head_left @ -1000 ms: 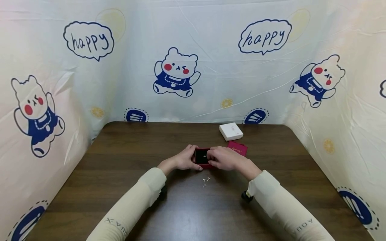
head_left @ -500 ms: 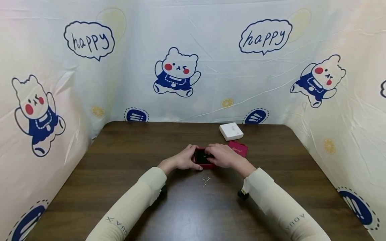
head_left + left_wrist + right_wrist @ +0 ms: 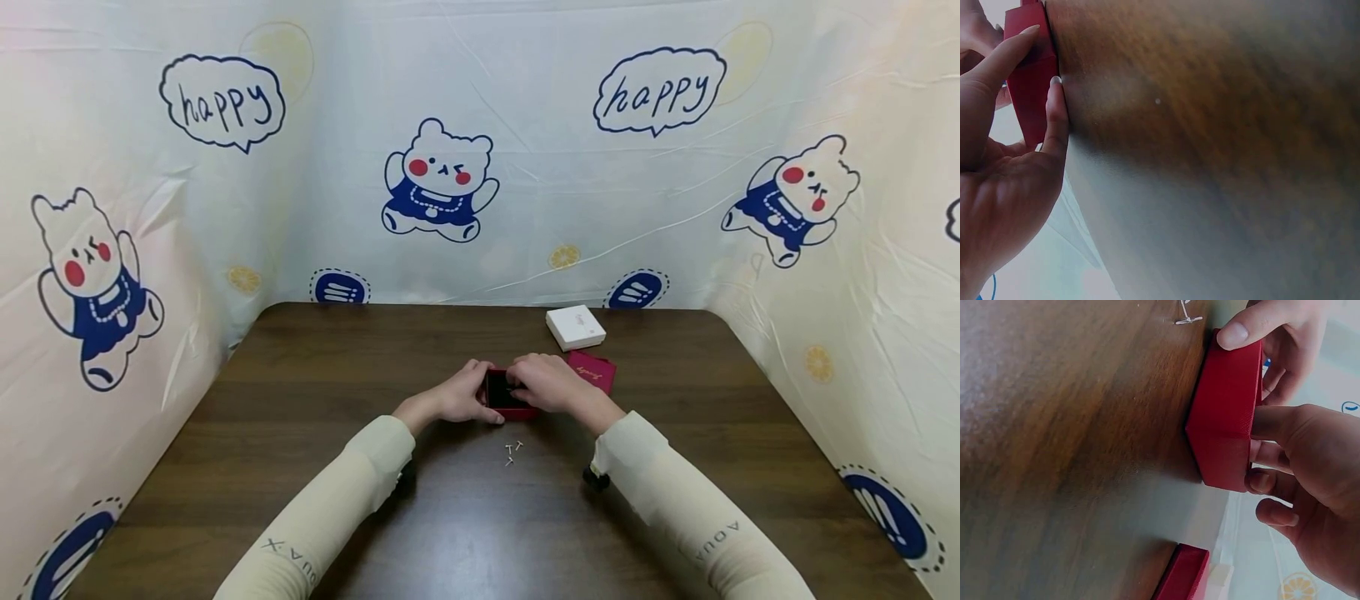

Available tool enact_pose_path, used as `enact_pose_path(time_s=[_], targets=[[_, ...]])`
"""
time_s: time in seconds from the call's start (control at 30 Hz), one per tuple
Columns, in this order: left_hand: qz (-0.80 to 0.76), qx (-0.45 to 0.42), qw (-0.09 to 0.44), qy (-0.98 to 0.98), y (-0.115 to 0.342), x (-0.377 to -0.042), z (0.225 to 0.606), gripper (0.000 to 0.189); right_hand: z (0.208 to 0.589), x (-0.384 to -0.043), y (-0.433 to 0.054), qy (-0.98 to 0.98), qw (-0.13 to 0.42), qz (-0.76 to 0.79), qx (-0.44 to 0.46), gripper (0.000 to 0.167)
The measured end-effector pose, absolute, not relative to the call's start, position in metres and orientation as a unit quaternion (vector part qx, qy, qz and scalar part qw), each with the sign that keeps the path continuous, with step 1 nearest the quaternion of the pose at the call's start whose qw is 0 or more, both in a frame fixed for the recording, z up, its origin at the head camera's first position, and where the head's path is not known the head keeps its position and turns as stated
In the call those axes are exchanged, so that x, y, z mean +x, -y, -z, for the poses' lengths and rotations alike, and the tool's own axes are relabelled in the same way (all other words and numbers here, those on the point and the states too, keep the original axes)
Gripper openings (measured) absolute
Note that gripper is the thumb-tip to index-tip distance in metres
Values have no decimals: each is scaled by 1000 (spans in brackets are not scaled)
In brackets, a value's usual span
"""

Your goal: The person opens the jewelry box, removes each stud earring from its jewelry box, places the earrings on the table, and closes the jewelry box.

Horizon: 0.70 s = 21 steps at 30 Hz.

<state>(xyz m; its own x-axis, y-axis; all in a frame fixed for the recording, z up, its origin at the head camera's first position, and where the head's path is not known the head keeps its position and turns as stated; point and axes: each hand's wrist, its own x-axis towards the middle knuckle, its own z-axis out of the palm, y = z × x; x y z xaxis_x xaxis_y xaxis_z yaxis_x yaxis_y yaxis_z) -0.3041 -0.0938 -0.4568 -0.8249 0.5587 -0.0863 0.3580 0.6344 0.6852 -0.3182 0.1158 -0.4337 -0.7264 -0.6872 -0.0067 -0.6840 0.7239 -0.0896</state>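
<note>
A red box [image 3: 514, 413] with a black inside lies uncovered on the table, between both hands. My left hand [image 3: 456, 398] grips it from the left; the thumb presses its near side in the left wrist view, and another finger lies low along the box [image 3: 1032, 81]. From the right, my right hand [image 3: 551, 383] reaches with bent fingers over the rim. In the right wrist view its foremost fingertips are hidden inside the box [image 3: 1225, 394], so what they pinch or touch cannot be seen. Nearer the front lie several small silvery T-shaped pieces [image 3: 510, 450].
Behind the right hand lies a flat crimson piece with gold lettering [image 3: 597, 372], partly covered by that hand's outline. A white box [image 3: 576, 327] stands farther back near the table's rear edge. Printed cloth [image 3: 480, 208] surrounds the brown table [image 3: 360, 358].
My right hand has shifted slightly left and away from me, its fingers farther over the box. A small bright item visible inside earlier is now mostly hidden. The left hand stays put.
</note>
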Motion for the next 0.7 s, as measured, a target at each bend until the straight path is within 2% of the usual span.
enact_pose_path(time_s=[0.7], targets=[[-337,263,139,-893,93,-306,459,83,437,-322,-109,-933,20,25,-358,7]])
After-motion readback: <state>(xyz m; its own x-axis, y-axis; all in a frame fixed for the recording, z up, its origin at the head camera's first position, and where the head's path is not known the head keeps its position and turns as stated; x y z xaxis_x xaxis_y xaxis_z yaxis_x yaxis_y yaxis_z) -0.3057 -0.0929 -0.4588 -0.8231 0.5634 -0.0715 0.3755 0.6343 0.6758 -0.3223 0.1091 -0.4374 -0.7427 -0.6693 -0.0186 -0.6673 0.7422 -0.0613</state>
